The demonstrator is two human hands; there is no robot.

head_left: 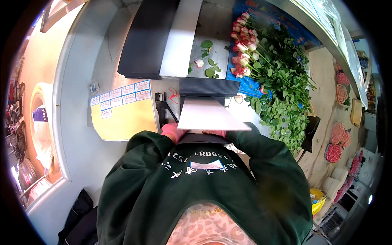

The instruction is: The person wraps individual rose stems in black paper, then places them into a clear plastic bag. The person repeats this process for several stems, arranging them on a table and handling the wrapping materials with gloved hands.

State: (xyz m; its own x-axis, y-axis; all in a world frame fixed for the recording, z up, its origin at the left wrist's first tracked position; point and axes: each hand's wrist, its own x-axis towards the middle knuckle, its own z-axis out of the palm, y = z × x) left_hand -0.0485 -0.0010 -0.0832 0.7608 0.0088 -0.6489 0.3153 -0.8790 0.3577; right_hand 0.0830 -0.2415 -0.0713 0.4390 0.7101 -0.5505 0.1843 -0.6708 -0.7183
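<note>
Since the white, flat rectangular sheet (210, 117) centred before your chest hides your fingers, I cannot tell their grip; hold your left hand (172, 130) and right hand (215, 132) level by its near edge, clear of the black, long-handled tool (160, 111) at left.

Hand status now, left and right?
Left hand: partly hidden by the white panel; grip can't be told.
Right hand: mostly hidden; grip can't be told.
</note>
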